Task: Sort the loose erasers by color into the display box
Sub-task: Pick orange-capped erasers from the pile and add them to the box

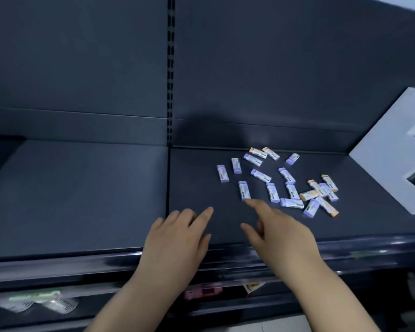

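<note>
since the purple and orange erasers [285, 180] lie mixed on the dark shelf [82, 192], just left of the white display box [388, 159], a quick grab could take two colors together. the right hand [283, 233], open and empty, points at the nearest purple eraser [244, 190]; the left hand [177, 238], open and empty, sits further from the box.

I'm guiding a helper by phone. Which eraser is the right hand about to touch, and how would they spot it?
On the dark shelf, find the scattered erasers. The purple-capped eraser lies at the near left edge of that scatter, standing almost upright in the picture. It alone sits right at the right hand's extended fingertip.
</note>
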### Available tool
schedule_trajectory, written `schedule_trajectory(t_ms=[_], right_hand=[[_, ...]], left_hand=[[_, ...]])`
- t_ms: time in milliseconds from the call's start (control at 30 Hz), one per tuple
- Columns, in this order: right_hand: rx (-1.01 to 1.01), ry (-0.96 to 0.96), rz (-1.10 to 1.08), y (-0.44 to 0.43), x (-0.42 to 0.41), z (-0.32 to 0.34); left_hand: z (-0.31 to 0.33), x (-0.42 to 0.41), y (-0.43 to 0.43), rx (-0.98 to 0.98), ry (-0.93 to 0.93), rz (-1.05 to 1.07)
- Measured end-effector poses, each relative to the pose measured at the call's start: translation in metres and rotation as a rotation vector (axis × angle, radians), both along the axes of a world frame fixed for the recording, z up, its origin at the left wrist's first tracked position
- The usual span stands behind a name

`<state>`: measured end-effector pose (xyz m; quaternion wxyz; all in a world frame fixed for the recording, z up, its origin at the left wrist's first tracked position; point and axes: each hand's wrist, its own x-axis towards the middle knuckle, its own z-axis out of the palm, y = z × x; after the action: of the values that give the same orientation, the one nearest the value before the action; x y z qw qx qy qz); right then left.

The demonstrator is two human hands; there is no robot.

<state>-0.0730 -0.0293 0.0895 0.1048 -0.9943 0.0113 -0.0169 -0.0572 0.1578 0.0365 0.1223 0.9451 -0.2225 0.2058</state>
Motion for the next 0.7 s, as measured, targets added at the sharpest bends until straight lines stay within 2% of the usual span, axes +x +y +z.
schedule_trajectory(t_ms=[433, 700], right_hand=[[0.04, -0.066, -0.173, -0.037, 0.029, -0.006], [0.081, -0.062, -0.236, -0.076, 0.041, -0.012]], left_hand=[[0.014, 0.079, -0.042, 0.032, -0.046, -0.129], [0.007, 0.092, -0.079, 0.076, 0.007, -0.169]])
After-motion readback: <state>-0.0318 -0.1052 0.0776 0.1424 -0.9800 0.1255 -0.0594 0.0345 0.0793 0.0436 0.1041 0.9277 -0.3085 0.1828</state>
